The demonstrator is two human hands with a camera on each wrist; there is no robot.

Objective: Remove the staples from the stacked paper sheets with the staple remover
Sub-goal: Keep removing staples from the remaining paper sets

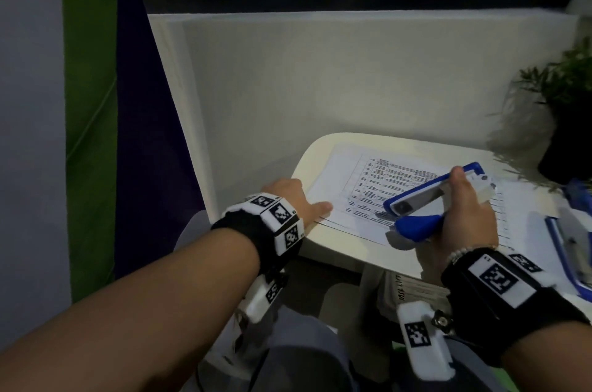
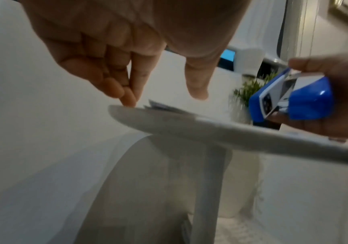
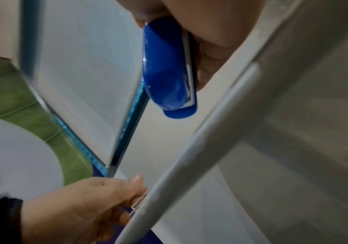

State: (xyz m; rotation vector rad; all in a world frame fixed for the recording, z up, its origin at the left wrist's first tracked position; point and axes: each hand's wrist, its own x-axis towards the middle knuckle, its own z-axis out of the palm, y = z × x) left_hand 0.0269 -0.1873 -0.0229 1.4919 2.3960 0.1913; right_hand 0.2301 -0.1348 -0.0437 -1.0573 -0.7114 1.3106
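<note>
Left fingers (image 2: pixel 127 97): straight and held together, their tips pressing down at the near-left corner of the paper (image 1: pixel 352 174). The thumb (image 1: pixel 320 208) lies flat on the sheet's edge, apart from the fingers. The left hand (image 1: pixel 298 199) grasps nothing.
Right fingers (image 2: pixel 294 122): curled under the remover (image 1: pixel 429 196), with the thumb (image 1: pixel 458 174) laid over its top, so the right hand (image 1: pixel 464 215) has it in a firm grasp.
Remover: blue and white, held low over the near part of the paper. Its front end points toward the left hand, and its upper and lower arms are spread apart there. Whether the lower blue arm touches the sheet I cannot tell.
Paper: white sheets printed with a grid of text, lying flat on the table (image 1: pixel 336 250) near its left corner. The sheet edges show stacked at the near-left corner.
Table: white, with a rounded corner, set against a white wall.
Plant (image 1: pixel 567 93): dark green, in a dark pot at the far right of the table.
Blue-edged item (image 1: pixel 563 250): lying at the table's right edge, beside the right hand; too blurred to name.
</note>
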